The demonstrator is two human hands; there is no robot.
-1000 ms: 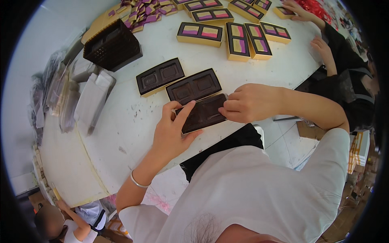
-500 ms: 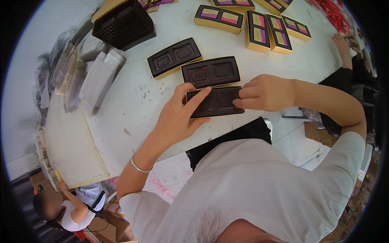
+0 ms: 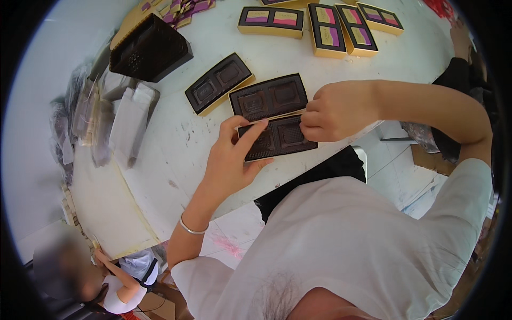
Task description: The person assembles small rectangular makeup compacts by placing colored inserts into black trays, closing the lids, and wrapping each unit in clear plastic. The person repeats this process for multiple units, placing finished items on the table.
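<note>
Closest to me on the white table is a shallow box with a dark brown plastic tray (image 3: pixel 290 134) in it, moulded with two square hollows. My left hand (image 3: pixel 230 157) grips its left end, a finger over the top and the thumb along the near side. At the other end my right hand (image 3: pixel 337 111) is closed, its fingers curled onto the tray's right edge; the fingertips are partly hidden. Just beyond lie a second box with a brown tray (image 3: pixel 268 97) and, farther left, a third gold-sided box (image 3: pixel 220 82). The hollows I can see hold nothing.
Several gold boxes (image 3: pixel 271 22) with purple and pink packets stand at the back. A stack of dark trays (image 3: pixel 149 50) is at the back left, with loose packets (image 3: pixel 184 12) behind. Clear plastic sleeves (image 3: pixel 133 120) lie left. Other people (image 3: pixel 120 290) are at the lower left and right.
The view has shifted slightly. My right hand has curled tighter at the tray's right end, while my left hand keeps its grip. The boxes keep their arrangement.
</note>
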